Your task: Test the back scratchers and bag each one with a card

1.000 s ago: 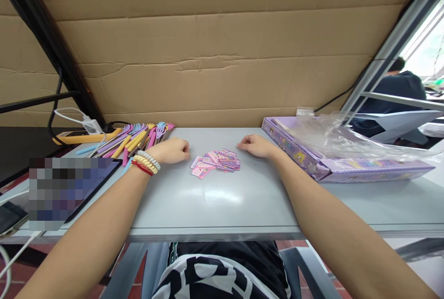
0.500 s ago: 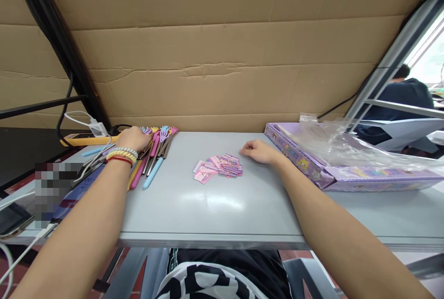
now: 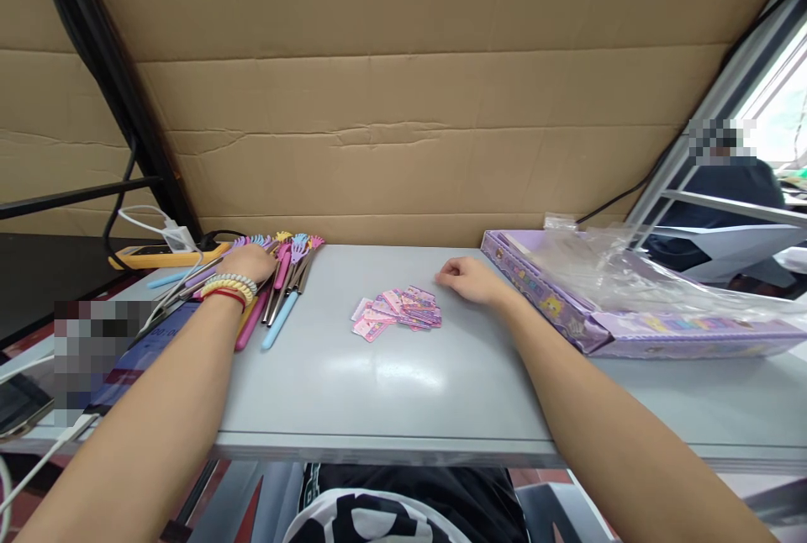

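Arms (image 3: pixel 189 383) outstretched; right grip (image 3: pixel 467 279) loosely curled

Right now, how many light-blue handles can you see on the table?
2: one light-blue handle to the right of the left hand, another light-blue handle to its left, just in front of the yellow object. More may be hidden under the hand.

A few digits on a screen; nothing else I can read for certain.
On the blue screen (image 3: pixel 139 358) by the desk's (image 3: pixel 346 408) left front corner, I make out small digits (image 3: pixel 162 332) that look like zeros and a colon. Print on the pink cards (image 3: pixel 403 308) mid-desk is too tiny for me, and coloured markings on the purple box (image 3: pixel 681 348) toward the right stay illegible.
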Tool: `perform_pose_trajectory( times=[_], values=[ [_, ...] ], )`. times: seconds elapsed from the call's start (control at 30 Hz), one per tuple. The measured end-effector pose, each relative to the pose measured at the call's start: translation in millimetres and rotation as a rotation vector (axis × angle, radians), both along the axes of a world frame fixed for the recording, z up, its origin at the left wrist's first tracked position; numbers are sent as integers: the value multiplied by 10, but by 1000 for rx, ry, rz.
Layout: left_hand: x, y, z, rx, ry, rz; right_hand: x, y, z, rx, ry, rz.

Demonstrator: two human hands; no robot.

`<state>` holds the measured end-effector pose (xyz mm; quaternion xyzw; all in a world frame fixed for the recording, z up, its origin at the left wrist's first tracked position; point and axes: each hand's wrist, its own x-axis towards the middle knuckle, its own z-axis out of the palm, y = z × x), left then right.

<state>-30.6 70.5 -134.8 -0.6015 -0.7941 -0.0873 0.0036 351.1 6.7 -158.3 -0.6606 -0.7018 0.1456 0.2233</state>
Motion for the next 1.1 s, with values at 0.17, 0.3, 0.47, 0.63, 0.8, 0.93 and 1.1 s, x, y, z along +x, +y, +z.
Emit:
perform_pose_trajectory(
  times=[0.17, 0.3, 0.47, 0.63, 0.8, 0.93, 1.1],
  values=[
    [291, -207, 152, 323, -101, -44, -40, -12, 15, 147, 40, -3],
    [680, -432, 164, 420, -131, -510, -127, -27, 47, 283, 342, 30],
    [998, -610, 34, 336, -12, -859, -226, -40, 108, 171, 975, 157],
    [1052, -638, -11, 328, 35, -911, -280, -88, 143, 62, 988, 116],
    [1067, -636, -21, 360, 59, -947, -336, -123, 158, -9, 1024, 46],
    [1084, -641, -32, 369, 73, -958, -345, -131, 168, 0, 1053, 23],
    [1111, -643, -63, 357, 92, -919, -368, -143, 161, 25, 1008, 46]
  ],
)
